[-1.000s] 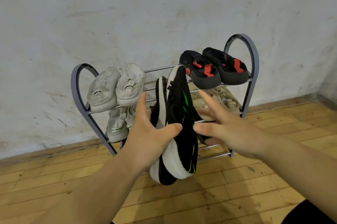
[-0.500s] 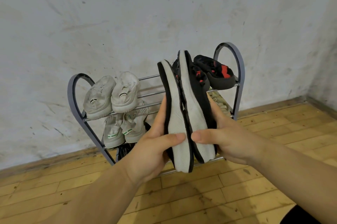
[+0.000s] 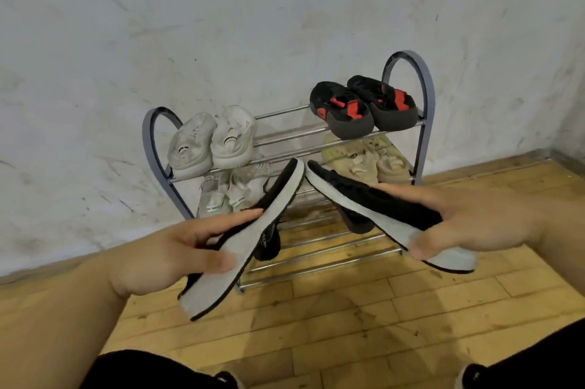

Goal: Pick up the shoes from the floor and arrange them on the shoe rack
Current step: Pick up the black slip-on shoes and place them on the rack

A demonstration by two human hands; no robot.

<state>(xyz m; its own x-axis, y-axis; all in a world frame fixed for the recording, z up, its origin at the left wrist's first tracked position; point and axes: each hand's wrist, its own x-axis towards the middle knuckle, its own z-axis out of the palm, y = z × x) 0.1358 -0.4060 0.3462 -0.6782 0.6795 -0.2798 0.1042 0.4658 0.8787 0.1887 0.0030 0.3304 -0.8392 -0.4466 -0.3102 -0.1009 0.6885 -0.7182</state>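
Chg vs 0.5 s ago: black shoes, then pressed together soles-out, are now split. Left grip [image 3: 190, 246] holds left shoe [image 3: 221, 287]; right grip [image 3: 474, 220] holds right shoe [image 3: 357, 195]. Both are off the floor [image 3: 348, 325], toes twd shoe rack [image 3: 425, 94] centre, in front of the lower tiers. I judge placement is next; the top-tier gap btwn white pair [image 3: 212, 144] and black-red pair [image 3: 364, 110] looks free.

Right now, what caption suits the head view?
Left hand holds one black white-soled shoe, right hand its twin, before a metal shoe rack.
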